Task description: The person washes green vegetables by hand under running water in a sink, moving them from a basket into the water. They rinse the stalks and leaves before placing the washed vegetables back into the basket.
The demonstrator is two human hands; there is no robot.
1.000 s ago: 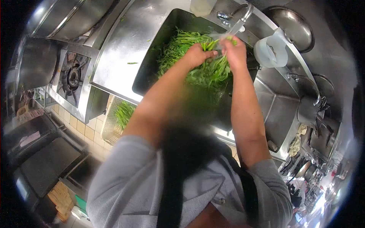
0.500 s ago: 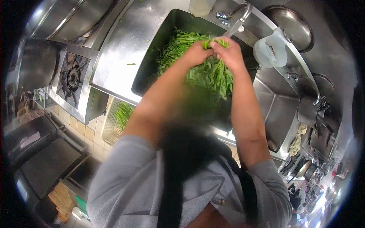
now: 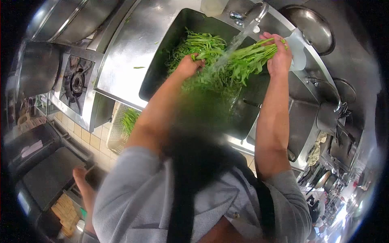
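Note:
My right hand is closed round the stems of a bunch of leafy greens, lifted at the right side of a dark sink basin. The bunch's leaves spread left under water running from the faucet. My left hand has its fingers curled round some green stems at the left of the basin. More greens lie heaped in the basin behind and between my hands. The lower part of the heap is blurred.
A white plastic container stands behind my right hand. At the left are a steel counter, a gas burner and a crate with greens. Another person's bare arm shows at the lower left.
My hands, close together before, are now apart. My right hand has moved right with the bunch, and my left hand has moved left and down. Another person's arm has appeared at the lower left.

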